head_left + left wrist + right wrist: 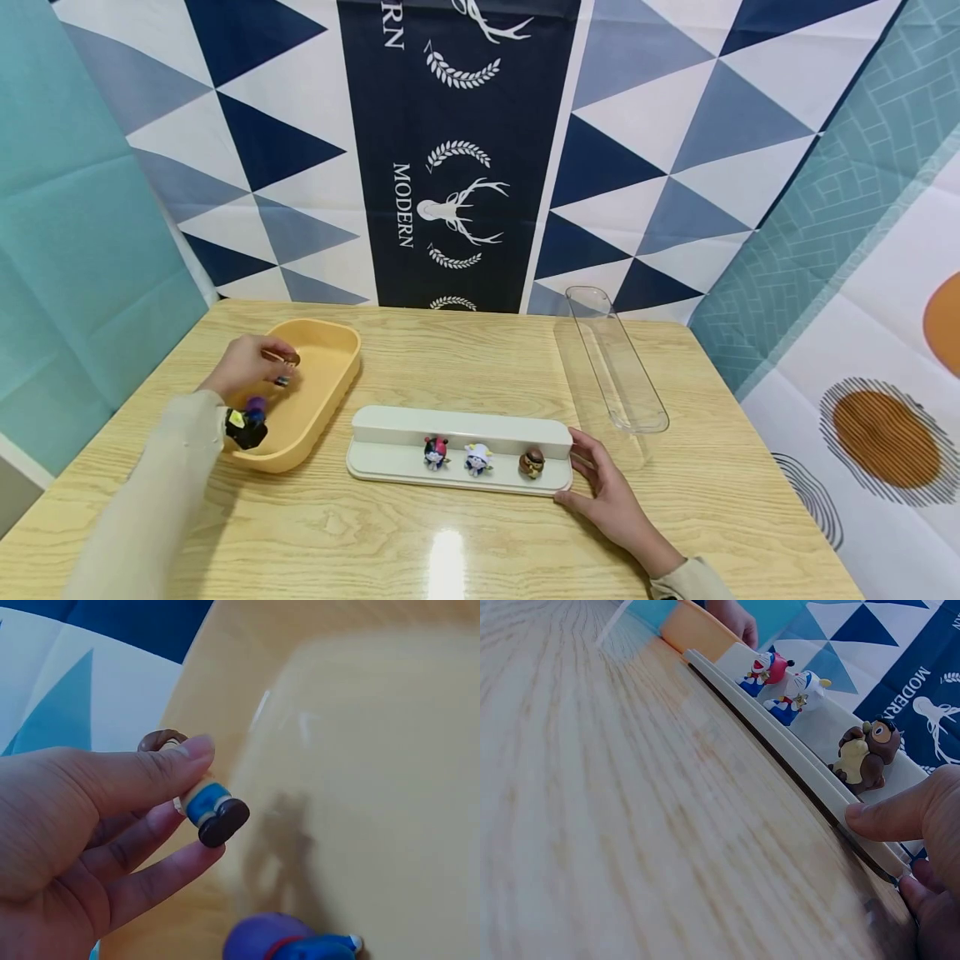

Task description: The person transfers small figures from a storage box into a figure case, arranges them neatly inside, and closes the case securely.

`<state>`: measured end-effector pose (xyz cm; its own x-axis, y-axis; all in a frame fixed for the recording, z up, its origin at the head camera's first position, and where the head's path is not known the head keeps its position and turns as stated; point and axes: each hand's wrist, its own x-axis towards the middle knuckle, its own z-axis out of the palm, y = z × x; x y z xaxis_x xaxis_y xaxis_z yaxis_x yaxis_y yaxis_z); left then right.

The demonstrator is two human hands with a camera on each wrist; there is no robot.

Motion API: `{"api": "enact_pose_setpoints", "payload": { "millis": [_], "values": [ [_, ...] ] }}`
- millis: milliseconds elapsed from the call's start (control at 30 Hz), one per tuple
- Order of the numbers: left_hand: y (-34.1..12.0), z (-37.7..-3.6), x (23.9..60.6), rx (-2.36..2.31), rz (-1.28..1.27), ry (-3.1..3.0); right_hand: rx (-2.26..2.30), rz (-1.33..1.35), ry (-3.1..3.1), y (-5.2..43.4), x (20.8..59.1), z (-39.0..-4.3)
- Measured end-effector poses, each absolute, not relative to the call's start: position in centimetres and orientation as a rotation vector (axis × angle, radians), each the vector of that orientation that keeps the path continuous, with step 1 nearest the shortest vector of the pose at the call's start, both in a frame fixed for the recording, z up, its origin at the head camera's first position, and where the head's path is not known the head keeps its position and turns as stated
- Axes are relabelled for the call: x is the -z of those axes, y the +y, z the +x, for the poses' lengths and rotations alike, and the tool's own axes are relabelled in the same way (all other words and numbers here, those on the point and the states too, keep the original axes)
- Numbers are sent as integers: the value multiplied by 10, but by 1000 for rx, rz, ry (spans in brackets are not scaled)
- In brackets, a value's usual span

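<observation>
Your left hand [246, 365] pinches a little toy figure [212, 811] between thumb and fingers, over the yellow tub [330, 392] at about 9 o'clock from the white stand [457, 427]. A purple toy [289, 941] lies in the tub just below. Your right hand [609, 490] holds the stand's end at 3 o'clock, thumb on its edge. Three toys [477, 457] stand in a row there. Your pinch is small, so I think the figure could slip and fall. Bump the stand and the row may tip.
</observation>
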<state>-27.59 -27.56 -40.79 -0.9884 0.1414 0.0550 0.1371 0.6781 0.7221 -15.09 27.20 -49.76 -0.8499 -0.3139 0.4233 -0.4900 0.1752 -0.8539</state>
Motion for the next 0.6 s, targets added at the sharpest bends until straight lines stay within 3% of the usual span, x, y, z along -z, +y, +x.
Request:
{"api": "enact_pose_setpoints", "payload": {
  "millis": [600],
  "values": [
    [-257, -272, 388, -1487, 195, 2799, -1746, 801, -2287, 272, 496, -150]
  ]
}}
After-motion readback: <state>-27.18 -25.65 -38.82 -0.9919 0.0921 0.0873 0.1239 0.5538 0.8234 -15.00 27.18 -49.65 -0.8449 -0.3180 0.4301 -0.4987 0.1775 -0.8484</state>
